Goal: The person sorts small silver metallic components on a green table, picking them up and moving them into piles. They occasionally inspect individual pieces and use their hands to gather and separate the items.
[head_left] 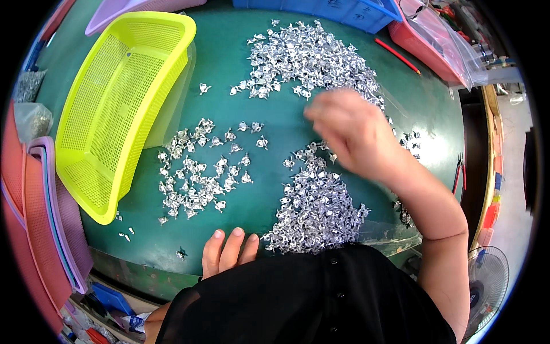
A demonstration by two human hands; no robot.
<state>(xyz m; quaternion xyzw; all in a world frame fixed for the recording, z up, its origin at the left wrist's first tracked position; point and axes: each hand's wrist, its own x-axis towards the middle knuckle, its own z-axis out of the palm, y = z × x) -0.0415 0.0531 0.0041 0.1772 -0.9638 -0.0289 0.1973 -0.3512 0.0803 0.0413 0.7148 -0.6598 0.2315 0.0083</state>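
My left hand (229, 252) rests at the near edge of the green table (240, 189), its fingers stretched out and slightly apart, holding nothing that I can see. Between the far and near heaps, my right hand (358, 135) hovers with bent fingers. Motion blurs its fingertips, so whether they hold anything does not show. Beyond it spreads a wide heap of small silvery metal parts (312, 54). A denser near heap of such parts (315, 209) lies against my black shirt. To the left is a looser scatter of them (195, 180).
A yellow-green perforated basket (117, 103) stands at the left. Along the back are a blue bin (321, 12) and a pink bin (427, 46), with a red pencil (398, 55) before them. Pliers (459, 172) lie at the right edge. Stacked baskets (57, 212) and a fan (487, 281) flank the table.
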